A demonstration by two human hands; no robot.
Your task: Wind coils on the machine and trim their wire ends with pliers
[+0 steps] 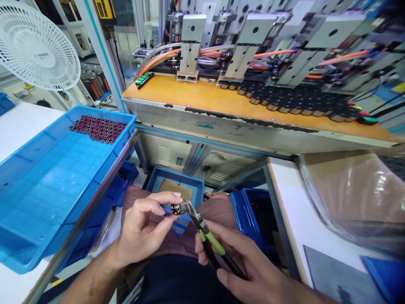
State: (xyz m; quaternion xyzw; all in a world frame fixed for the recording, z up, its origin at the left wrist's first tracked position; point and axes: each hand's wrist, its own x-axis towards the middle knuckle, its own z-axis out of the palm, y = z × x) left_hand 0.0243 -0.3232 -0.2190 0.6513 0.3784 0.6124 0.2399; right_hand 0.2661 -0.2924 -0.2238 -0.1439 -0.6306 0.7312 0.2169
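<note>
Between the thumb and fingers of my left hand (147,226) is a small wound motor coil (179,208), dark with copper-coloured windings and thin wire ends pointing right. My right hand (240,257) is wrapped round the green-and-black handles of a pair of cutting pliers (210,236). The pliers' jaws meet the wire ends at the coil's right side; whether they are closed on a wire I cannot tell. Both hands are over my lap.
At left a blue tray (63,177) holds many small wound parts (98,128) in its far corner. Ahead, an orange-topped machine bench (196,99) bears rows of black cylindrical parts (294,99). A blue bin (152,181) sits below; a fan (41,46) stands at upper left.
</note>
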